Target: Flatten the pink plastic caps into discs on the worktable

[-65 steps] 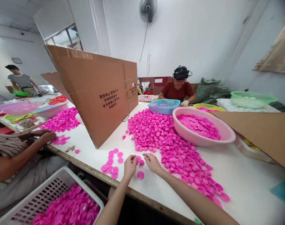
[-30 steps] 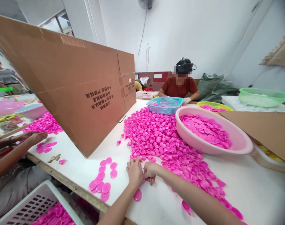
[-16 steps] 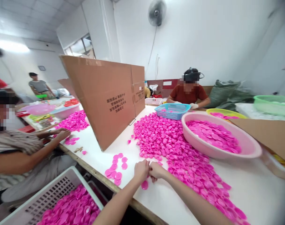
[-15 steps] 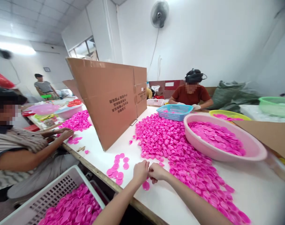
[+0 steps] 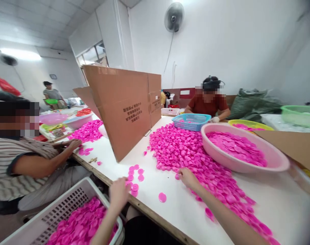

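Observation:
My left hand [image 5: 118, 194] hovers at the table's near edge, between a small cluster of flat pink discs [image 5: 134, 177] and the white slotted basket [image 5: 75, 200] full of pink pieces. Its fingers are curled, and what they hold is hidden. My right hand [image 5: 187, 177] lies with fingers stretched out on the near edge of the big heap of pink caps [image 5: 180, 149], its fingertips touching caps. One lone pink disc [image 5: 162, 197] rests on the white table [image 5: 262, 204] between my hands.
A pink basin [image 5: 246, 167] of discs stands right of the heap, with a blue basket [image 5: 193, 121] behind it. An upright cardboard divider [image 5: 126, 109] stands to the left. One person [image 5: 29, 160] works at my left, and another person [image 5: 211, 102] sits across.
My hands were pressed together over the lone disc. Now they are apart: the left has swung back and left toward the basket, and the right has reached forward to the heap.

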Demonstrator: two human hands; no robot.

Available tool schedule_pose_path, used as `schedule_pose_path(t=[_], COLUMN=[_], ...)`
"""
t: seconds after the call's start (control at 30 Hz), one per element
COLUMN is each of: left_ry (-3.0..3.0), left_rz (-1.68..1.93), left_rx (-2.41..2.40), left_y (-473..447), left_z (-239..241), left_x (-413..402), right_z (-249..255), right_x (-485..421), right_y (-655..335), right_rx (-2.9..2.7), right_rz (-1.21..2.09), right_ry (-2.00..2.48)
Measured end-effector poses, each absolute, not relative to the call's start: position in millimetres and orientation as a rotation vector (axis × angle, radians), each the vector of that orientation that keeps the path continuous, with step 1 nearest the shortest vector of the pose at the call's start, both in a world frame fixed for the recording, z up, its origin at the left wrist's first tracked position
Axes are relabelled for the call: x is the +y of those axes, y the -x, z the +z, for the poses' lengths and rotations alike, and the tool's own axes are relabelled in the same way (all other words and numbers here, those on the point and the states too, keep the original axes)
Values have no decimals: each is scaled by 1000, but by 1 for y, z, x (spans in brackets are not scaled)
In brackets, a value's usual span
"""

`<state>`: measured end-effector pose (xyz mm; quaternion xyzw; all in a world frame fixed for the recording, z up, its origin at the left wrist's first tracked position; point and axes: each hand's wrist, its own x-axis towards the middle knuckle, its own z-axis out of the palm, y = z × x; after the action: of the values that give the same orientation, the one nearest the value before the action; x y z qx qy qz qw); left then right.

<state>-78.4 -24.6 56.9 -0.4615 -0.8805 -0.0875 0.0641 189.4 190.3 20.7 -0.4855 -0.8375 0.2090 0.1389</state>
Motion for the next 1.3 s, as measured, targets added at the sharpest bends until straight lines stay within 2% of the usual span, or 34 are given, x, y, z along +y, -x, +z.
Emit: schedule_pose_path(t=[0.17, 0.33, 0.5, 0.57, 0.67, 0.73, 0.87, 1.0, 1.3], left_ry=[1371, 1418, 1464, 1485, 1471, 1458, 1617, 1685, 1720], left_rz=[-280, -259, -395, -657, -1549, -2012, -2280, -2282, -1769], left_rx=[-2715, -2711, -2792, -2781, -2735, -2689, -2634, -2638, -2889], left_y=[33, 21, 22, 25, 24, 17, -8, -30, -44], left_z=[12, -22, -15, -10, -1, 5, 17, 17, -14], left_x=[51, 61, 49, 45, 42, 47, 72, 96, 115], right_z=[-10, -18, -23, -24, -13, 3, 35, 37, -14], right_x=[175, 155, 145, 148, 151, 148, 144, 152, 166], right_y=[-171, -165, -155, -156, -159, -159, -148, -143, -154], right_rx=[-2565, -2585, -2493, -2450, -2332, -2222, -1972, -1764, -1544], right_rz=[374, 560, 701, 747, 823, 919, 1430, 1618, 1787], right_ry=[1370, 1199, 1101, 1075, 1044, 1042, 1019, 1005, 1418])
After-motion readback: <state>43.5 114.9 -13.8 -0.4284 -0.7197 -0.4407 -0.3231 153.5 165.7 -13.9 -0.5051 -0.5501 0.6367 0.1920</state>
